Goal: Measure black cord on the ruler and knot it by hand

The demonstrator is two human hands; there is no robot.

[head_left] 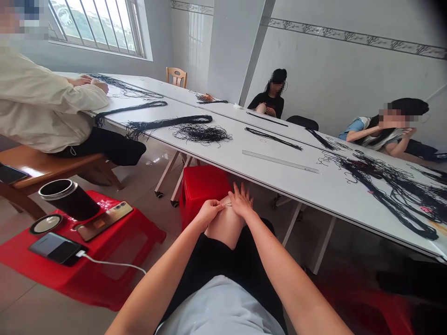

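Note:
Both my hands rest on my bare knee (225, 225) below the table edge. My left hand (208, 211) is closed in a pinch on a thin dark thread (227, 204) that lies across the knee. My right hand (240, 201) lies flat over that thread with its fingers stretched out and spread. The thread is very fine and partly hidden under the right palm.
A long white table (265, 172) carries black cord bundles (202, 133), a tangled pile (394, 186) and a ruler (281, 161). Red stools stand ahead (202, 186) and left (104, 274), the left one with a black cup (66, 197) and phones (56, 248). Three other people sit around.

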